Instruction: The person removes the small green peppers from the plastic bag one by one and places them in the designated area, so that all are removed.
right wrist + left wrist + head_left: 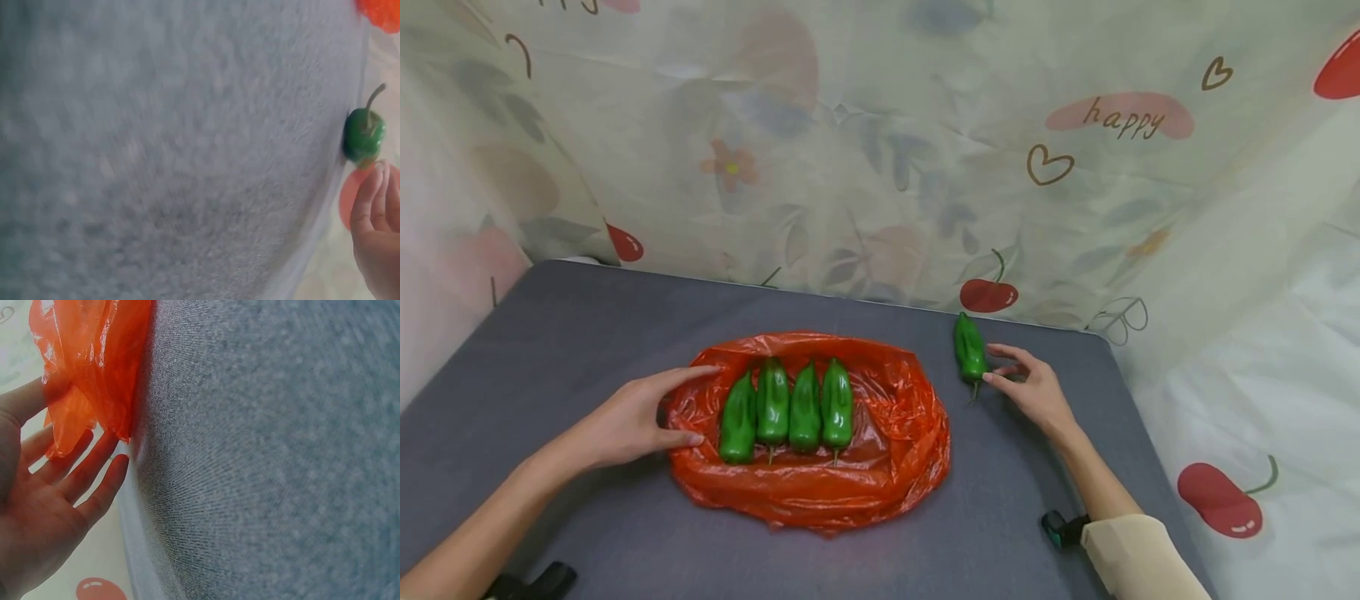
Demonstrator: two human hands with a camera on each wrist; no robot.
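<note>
In the head view, 1 green pepper (pixel 971 350) lies alone near the far edge of the grey bench (pixel 850 567). It is just to the left of the fingertips of the right hand (pixel 1030 392), which is much nearer to it than the left hand (pixel 632 421). The pepper's long way runs from front to back, with its stem end toward the person. The right hand reaches forward and a bit left. Its grip is apart, with the thumb and fingers a little bent at the pepper's right side. The left hand spreads wide and touches the left side of a red bag (pixel 805 500). On the bag, 4 more peppers (pixel 805 408) lie side by side.

In the left wrist view, the left hand's fingers are mostly straight, up against the bag.

In the right wrist view, the fingertips are right by the pepper. I cannot tell if they touch it.
</note>
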